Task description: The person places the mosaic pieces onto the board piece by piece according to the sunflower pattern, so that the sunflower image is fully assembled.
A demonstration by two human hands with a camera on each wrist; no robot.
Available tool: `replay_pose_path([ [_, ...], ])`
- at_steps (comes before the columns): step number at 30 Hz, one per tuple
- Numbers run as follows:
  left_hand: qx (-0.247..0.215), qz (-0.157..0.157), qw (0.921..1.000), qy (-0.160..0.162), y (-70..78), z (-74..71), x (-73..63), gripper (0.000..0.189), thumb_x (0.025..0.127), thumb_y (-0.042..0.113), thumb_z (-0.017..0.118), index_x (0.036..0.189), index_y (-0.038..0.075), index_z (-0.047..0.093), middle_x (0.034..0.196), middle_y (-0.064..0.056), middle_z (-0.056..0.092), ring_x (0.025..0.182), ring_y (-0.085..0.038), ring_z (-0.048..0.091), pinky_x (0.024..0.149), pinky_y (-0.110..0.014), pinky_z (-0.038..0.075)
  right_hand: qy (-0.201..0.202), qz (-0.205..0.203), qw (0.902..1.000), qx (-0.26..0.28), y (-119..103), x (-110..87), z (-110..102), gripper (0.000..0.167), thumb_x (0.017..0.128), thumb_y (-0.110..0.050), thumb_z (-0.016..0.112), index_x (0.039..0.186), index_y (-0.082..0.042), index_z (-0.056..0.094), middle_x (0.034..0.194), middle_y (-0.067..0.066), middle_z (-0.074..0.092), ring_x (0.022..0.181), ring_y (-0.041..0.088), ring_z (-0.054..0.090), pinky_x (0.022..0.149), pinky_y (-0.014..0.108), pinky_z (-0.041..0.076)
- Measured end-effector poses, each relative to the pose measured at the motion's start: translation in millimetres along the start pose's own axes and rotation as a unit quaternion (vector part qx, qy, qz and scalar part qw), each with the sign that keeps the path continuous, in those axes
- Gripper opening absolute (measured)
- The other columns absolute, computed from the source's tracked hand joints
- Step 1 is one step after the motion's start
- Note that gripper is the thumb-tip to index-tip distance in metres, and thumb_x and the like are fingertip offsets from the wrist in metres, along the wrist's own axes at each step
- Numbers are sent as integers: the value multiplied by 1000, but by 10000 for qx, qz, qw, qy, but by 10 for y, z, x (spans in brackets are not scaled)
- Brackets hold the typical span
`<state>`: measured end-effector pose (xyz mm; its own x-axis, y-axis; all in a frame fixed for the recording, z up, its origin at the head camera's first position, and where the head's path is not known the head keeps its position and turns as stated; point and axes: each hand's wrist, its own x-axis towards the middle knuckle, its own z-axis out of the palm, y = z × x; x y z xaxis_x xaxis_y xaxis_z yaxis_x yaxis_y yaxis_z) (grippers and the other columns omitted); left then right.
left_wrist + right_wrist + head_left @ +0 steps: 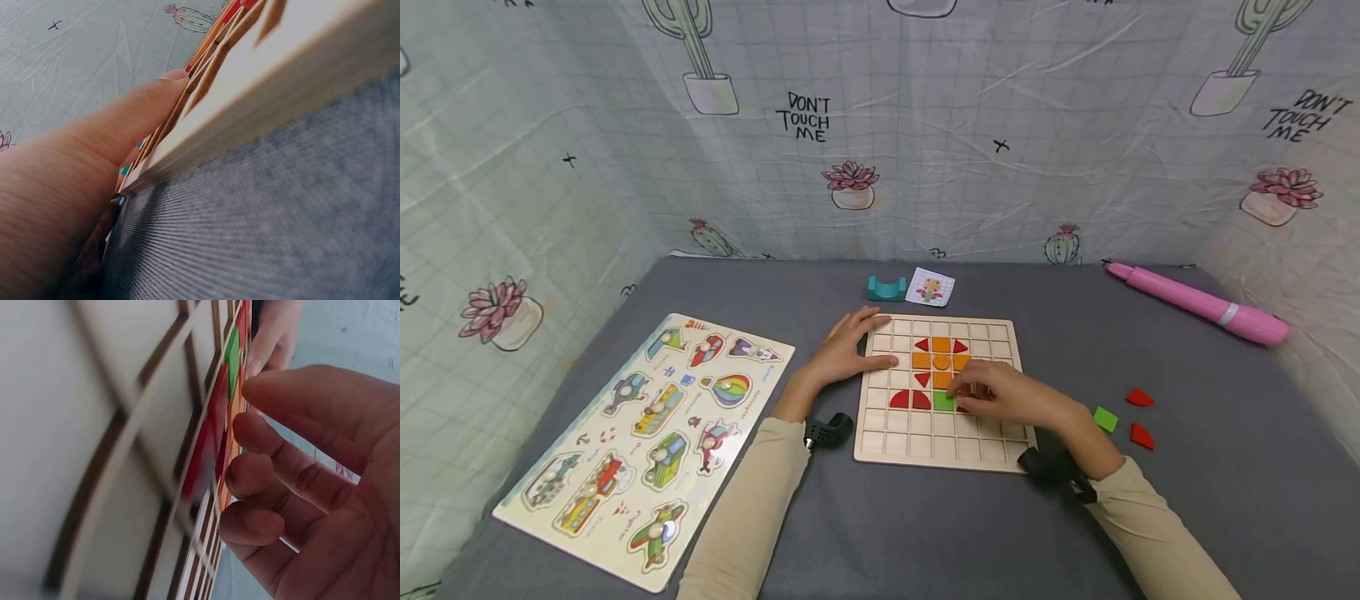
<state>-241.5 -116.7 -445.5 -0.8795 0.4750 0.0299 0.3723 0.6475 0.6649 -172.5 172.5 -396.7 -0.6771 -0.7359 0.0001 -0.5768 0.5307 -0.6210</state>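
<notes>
A wooden grid board [917,444] lies flat on the cloth. Its cells hold orange squares [941,343], a round orange piece, red triangles [922,379], red quarter-round pieces [899,399] and a green square [943,401]. At the board's left edge rests my left hand [844,350], thumb straight across the cells, fingers along the far corner. My right hand [1003,392] hovers low over the board, fingers loosely bent, thumb tip close to the green square [232,353]. Red pieces [209,428] sit below these fingers in the right wrist view; nothing shows between thumb and fingers.
Right of the board lie a loose green square [1105,419] and two red pieces [1140,397]. Behind it are a teal holder [887,289] and a pattern card [931,287]. A vehicle puzzle board [700,400] lies left, a pink pen-shaped object [1202,304] far right.
</notes>
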Motion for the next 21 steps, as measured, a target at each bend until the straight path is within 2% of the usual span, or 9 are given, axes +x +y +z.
replay_pose_path([
  [4, -38, -19, 10000, -8, 0, -8, -11, 75, 86, 36, 74, 149, 13, 41, 160, -10, 25, 150, -32, 10, 120, -53, 2, 166, -75, 9998, -62, 86, -119, -46, 12, 92, -7, 66, 102, -5, 71, 92, 0, 62, 71, 5, 46, 61, 22, 43],
  [10, -59, -39, 10000, -20, 3, -11, -7, 75, 86, 37, 73, 149, 14, 41, 160, -10, 25, 149, -35, 9, 119, -54, 3, 222, 153, 9996, 112, 172, -331, -117, 11, 93, -8, 66, 103, -5, 71, 93, -1, 62, 71, 5, 46, 60, 23, 43],
  [16, -24, -22, 10000, -56, 2, 3, 1, 75, 86, 37, 74, 149, 14, 41, 160, -10, 25, 149, -35, 9, 120, -53, 3, 443, -23, 9986, 280, 275, -562, -193, 10, 92, -8, 67, 101, -7, 70, 92, -1, 61, 70, 4, 50, 59, 23, 47],
  [21, -64, -24, 10000, -41, 4, 3, -4, 74, 86, 36, 73, 150, 14, 41, 160, -10, 24, 149, -36, 9, 119, -54, 3, 488, 27, 9985, 264, 344, -727, -314, 12, 93, -6, 66, 104, -7, 70, 98, 2, 64, 77, 4, 55, 64, 25, 52],
])
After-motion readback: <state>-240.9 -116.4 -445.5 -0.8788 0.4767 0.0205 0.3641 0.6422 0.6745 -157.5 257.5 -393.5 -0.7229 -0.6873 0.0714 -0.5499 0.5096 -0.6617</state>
